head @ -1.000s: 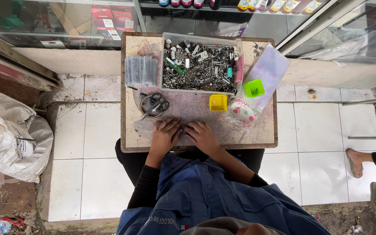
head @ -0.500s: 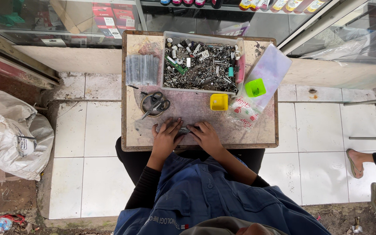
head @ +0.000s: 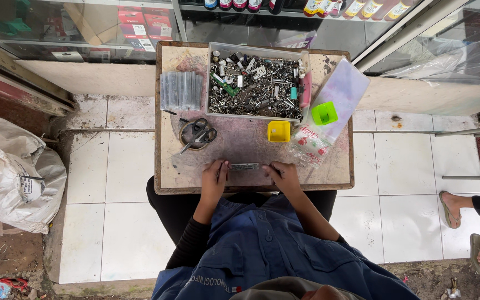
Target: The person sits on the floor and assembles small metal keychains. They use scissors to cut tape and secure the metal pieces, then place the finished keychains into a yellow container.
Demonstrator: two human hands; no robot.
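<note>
Near the front edge of the worktop [head: 168, 178], I pinch a slim metal strip [head: 244, 166] at both ends: left hand [head: 215, 179] and right hand [head: 284, 176] each close their grip on it, so it lies flat and steady. Scissors [head: 198, 133] wait within reach.

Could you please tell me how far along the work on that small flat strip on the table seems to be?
Done: scissors lie set aside on a tape roll. In hand: the left hand and right hand hold the ends of a small flat strip on the table. Left: the tray of metal parts is full; the yellow cup looks empty.
</note>
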